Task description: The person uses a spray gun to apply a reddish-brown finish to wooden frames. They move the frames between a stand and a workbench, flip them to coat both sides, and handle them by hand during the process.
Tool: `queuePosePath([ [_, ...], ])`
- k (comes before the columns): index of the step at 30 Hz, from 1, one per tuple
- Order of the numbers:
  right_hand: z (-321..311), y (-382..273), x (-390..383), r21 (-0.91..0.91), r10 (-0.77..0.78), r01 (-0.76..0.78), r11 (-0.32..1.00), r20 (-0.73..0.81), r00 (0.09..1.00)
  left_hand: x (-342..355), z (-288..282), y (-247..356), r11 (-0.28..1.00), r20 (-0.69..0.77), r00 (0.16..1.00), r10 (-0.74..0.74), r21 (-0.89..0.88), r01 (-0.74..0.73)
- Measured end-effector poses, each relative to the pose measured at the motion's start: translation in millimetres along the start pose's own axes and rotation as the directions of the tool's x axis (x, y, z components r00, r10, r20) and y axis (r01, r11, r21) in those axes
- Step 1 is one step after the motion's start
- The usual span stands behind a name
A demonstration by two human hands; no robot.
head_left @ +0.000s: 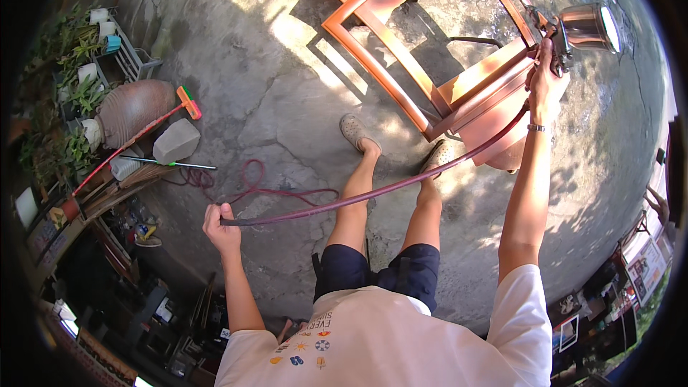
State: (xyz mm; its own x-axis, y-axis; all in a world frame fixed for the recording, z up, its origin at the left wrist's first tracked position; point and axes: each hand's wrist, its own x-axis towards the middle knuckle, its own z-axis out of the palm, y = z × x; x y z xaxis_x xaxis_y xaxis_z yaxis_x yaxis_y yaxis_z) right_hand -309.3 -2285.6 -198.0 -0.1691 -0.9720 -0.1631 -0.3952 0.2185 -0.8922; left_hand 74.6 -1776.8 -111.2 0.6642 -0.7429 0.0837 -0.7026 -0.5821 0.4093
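Note:
My right hand (547,80) is stretched far forward at the upper right, its fingers wrapped round the handle of a spray gun (560,44). A shiny metal paint cup (584,27) is attached to the gun and points to the right. From the gun's handle a dark red air hose (373,192) runs across in front of my legs to my left hand (221,228), which is closed round it. Beside the gun lies a copper-brown wooden furniture frame (401,82) with flat panels, partly sunlit. The gun's nozzle is hard to make out.
More hose (251,179) lies looped on the cracked concrete floor (236,93). At the left are a clay jar (140,111), a stone block (177,141), an orange-headed broom (188,102) and potted plants (82,93). Cluttered shelves (158,322) stand at the lower left.

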Motion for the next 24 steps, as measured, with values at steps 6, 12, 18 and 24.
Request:
queuePosePath([
  [6,70.2,33.1,-122.4,0.12,0.107,-0.161,0.98,0.366,0.925,39.9,-28.8,-56.9,0.996,-0.005,1.0,0.014,0.093,-0.013],
  [12,69.0,24.6,-190.3,-0.006,0.079,-0.094,0.996,0.59,0.804,64.9,-25.0,-63.4,0.995,0.057,0.998,0.029,0.093,-0.034],
  [18,90.5,-2.1,-122.0,0.041,0.097,-0.139,0.989,0.527,0.844,88.7,-6.9,-36.1,0.998,0.104,0.994,0.033,0.05,-0.039],
  [24,106.3,7.3,29.1,-0.052,-0.032,0.046,0.998,0.251,0.968,118.9,18.0,3.3,0.999,0.103,0.994,0.04,-0.002,-0.04],
])
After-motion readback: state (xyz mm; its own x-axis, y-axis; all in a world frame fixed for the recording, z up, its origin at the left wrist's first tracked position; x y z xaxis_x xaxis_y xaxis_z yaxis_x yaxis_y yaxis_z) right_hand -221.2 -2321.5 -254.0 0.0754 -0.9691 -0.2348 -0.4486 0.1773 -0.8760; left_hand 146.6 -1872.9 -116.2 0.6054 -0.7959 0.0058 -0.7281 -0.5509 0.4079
